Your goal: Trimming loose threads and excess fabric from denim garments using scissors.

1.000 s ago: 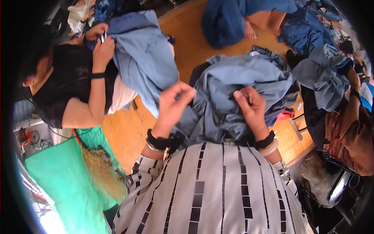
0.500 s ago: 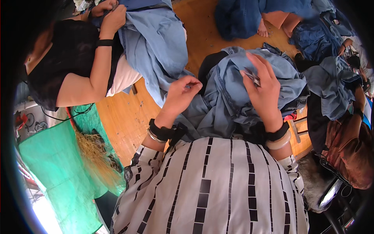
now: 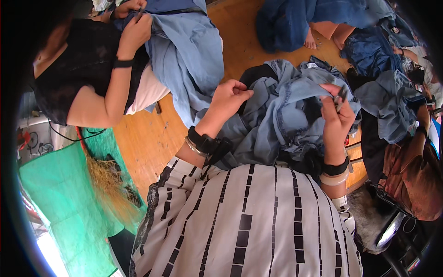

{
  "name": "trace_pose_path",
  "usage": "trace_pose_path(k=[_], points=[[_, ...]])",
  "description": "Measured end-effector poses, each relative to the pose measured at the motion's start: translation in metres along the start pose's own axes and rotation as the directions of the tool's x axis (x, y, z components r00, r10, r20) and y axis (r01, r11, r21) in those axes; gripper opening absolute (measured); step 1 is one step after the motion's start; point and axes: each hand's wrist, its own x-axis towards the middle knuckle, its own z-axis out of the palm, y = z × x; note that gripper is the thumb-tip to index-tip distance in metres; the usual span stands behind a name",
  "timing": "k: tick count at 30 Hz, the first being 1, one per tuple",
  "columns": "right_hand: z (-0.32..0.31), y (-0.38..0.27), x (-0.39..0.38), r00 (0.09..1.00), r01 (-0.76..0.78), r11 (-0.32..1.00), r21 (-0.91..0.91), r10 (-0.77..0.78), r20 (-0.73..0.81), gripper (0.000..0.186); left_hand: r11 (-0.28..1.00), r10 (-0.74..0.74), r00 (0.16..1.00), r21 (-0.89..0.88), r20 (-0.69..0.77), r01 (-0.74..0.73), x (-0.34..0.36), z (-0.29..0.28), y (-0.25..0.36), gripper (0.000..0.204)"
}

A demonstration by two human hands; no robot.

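A light-blue denim garment lies bunched over my lap, with a dark stitched seam running across it. My right hand is closed around small metal thread snips, and its fingertips also pinch a raised fold of the denim. To the left of the garment, my left hand is closed in a pinch, thumb against forefinger. Whatever is between those fingertips, if anything, is too small to make out.
At the left, a person in a black top handles another pale-blue denim piece. A straw broom leans by a green sheet. More denim and other people are at the right, around the wooden floor.
My right hand has moved right and down onto the garment and taken hold of a fold, lifting it. My left hand has shifted slightly right and up, still pinched.
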Motion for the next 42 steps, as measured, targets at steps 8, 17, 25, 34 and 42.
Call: trace_pose_path(k=[8, 17, 25, 34, 42], points=[[-0.024, 0.005, -0.012, 0.980, -0.193, 0.779, 0.597, 0.185, 0.075, 0.020, 0.924, -0.009, 0.971, -0.369, 0.238, 0.099, 0.000, -0.001, 0.013, 0.020], [-0.047, -0.027, -0.011, 0.968, -0.252, 0.365, 0.897, 0.114, 0.225, 0.021, 0.582, 0.244, 0.943, -0.812, 0.228, 0.046, -0.035, -0.025, 0.076, 0.007], [-0.050, -0.090, -0.021, 0.954, -0.245, 0.189, 0.951, -0.128, 0.272, 0.015, 0.610, 0.453, 0.881, -0.767, 0.133, -0.198, -0.077, -0.025, 0.152, 0.008], [-0.016, -0.015, -0.054, 0.877, -0.396, 0.658, 0.641, 0.064, 0.476, 0.013, 0.641, 0.340, 0.940, -0.738, 0.025, -0.212, -0.065, -0.015, 0.119, 0.008], [0.001, -0.025, -0.061, 0.999, 0.040, 0.987, 0.157, -0.040, -0.004, 0.011, 0.674, 0.345, 0.938, -0.691, -0.017, -0.261, -0.061, 0.004, 0.101, 0.007]])
